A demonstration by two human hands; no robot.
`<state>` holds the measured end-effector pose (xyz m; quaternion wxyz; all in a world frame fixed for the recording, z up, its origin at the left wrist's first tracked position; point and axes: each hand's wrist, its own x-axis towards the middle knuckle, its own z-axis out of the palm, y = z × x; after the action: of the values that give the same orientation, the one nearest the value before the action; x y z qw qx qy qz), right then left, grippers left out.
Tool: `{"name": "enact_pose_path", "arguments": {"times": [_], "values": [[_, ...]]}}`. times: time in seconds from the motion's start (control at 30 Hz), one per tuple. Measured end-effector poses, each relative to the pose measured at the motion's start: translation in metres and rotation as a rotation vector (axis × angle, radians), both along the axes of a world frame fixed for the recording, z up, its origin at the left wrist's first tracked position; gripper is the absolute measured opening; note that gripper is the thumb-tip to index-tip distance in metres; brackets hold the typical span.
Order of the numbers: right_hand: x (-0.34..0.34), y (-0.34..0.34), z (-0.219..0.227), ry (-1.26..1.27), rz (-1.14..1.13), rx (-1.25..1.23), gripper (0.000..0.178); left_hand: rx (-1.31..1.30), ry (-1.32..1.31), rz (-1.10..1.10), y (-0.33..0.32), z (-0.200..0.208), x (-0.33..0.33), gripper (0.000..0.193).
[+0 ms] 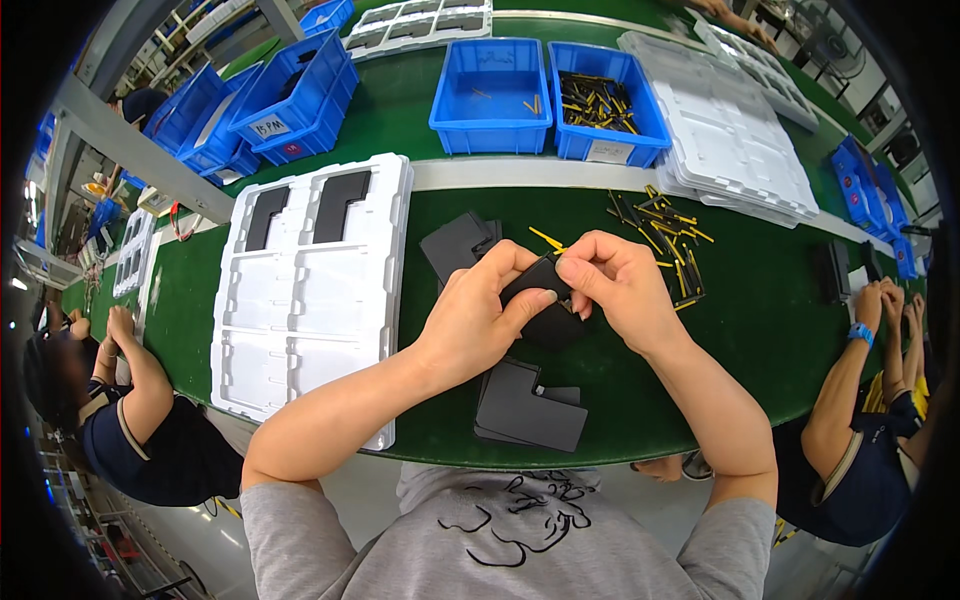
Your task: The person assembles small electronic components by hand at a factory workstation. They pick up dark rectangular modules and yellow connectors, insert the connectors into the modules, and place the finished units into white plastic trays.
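Observation:
A flat black piece [532, 281] is in my left hand [468, 322], the thumb on top of it and the fingers behind. My right hand [622, 288] is closed in a pinch at the piece's right edge, on a thin yellow strip [545, 238] that juts out up and to the left. Just what lies under the right fingertips is hidden. Behind my left hand is a stack of black pieces [452, 245]. More L-shaped black pieces [530, 412] are stacked on the green table below my hands. Several loose yellow-and-black strips [668, 232] are scattered to the right.
At left lies a white compartment tray [255, 300] with two black pieces [341, 205] in its far pockets. Beyond the ledge stand a blue bin [490, 138] with few strips, a fuller blue bin [640, 150] and stacked clear trays [735, 140]. Co-workers sit on both sides.

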<state>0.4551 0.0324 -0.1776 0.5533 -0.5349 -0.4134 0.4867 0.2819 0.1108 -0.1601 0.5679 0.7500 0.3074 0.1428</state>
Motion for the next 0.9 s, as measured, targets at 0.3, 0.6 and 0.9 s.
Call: {"name": "enact_pose_path", "arguments": {"times": [0.3,0.6,0.9], "values": [[0.015,0.004,-0.005,0.218,0.110,-0.075,0.018,0.014,-0.128,-0.031,0.003,-0.007,-0.001,0.032],[0.014,0.002,0.002,-0.082,0.128,0.128,0.018,-0.189,-0.225,0.039,0.017,0.000,-0.003,0.045],[0.016,0.001,0.000,-0.228,0.061,0.227,0.015,-0.276,-0.205,0.008,0.019,0.003,-0.002,0.043]]}}
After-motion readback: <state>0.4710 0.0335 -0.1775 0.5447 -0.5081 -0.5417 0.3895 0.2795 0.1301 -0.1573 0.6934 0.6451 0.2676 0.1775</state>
